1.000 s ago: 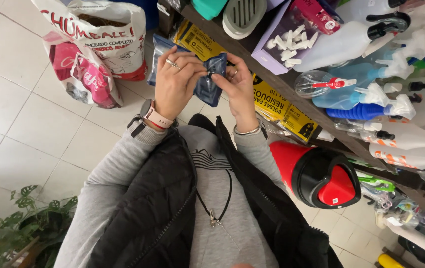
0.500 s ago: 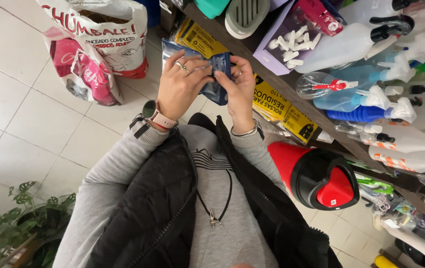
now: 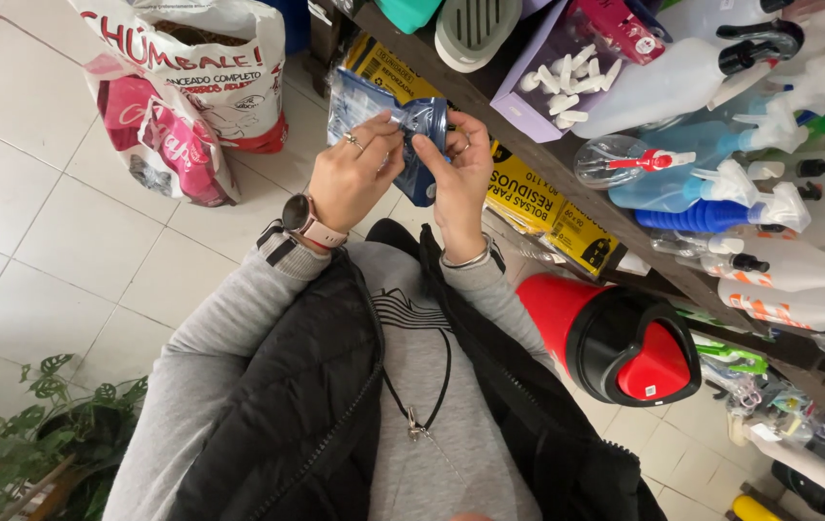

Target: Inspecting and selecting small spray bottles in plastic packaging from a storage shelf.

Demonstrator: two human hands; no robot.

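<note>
Shelf: dark and slanting, just beyond and to the right of both hands; it carries yellow bag rolls, spray bottles and a lilac tray of white pegs, all well apart from the grip
Floor: pale tiles, below and to the left of the hands; a printed sack and a pink bag stand on it, left of the left hand
Red bin: red with a black swing lid, low and to the right of the right forearm; untouched
Plant: green leaves, far below the left elbow
Step in hand: the packet is held up in front of the chest and handled by both hands at its top edge; it looks like checking or opening it, though which of the two I cannot tell
Next move calls for: a firm hold on each side of the top edge, so the thin film does not slip or crumple
Blue packet: small, flat, glossy blue plastic, creased; it sits between the two hands, clear of the shelf
Left hand: grip pressed together, thumb and fingers pinching the packet's left upper edge; a watch on the wrist, a ring on one finger
Right hand: grip closed on the packet's right side, fingers curled behind it and thumb in front
</note>
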